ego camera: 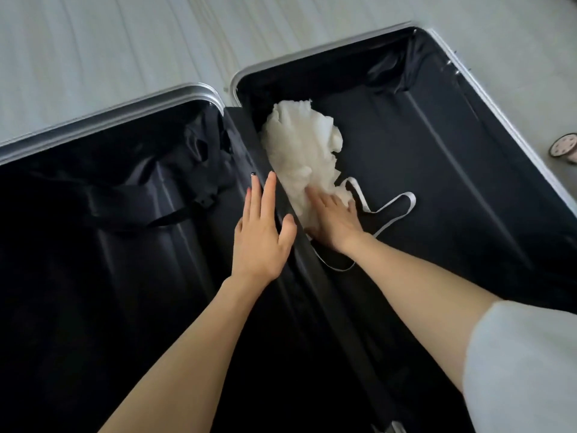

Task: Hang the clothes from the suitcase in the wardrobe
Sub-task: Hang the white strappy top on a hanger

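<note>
Suitcase (pixel 468 126): lies fully open on the pale floor (pixel 93 42), both dark-lined halves facing up, so everything inside can be reached from above.
Garment: a crumpled white garment (pixel 299 151) sits in the right half, pushed against the central hinge ridge; thin white straps (pixel 396 204) trail loose from it across the lining.
Left half: holds only black packing straps (pixel 199 170) with a buckle; no clothing shows there.
Left hand (pixel 262 232): released, fingers straight and flat, resting on or just over the hinge ridge, probably to steady the body while leaning in.
Right hand (pixel 334 223): laid on the near end of the garment, fingers spread and pressing into the fabric; no closed grip yet, and the fingertips are partly sunk in cloth.
Stage: judged early in this pick-up, with the garment in the case and no wardrobe or hanger in view.
Next need: gather the fabric and the loose straps together so nothing drags.
Nearby: small round object (pixel 565 148) on the floor, right edge.
</note>
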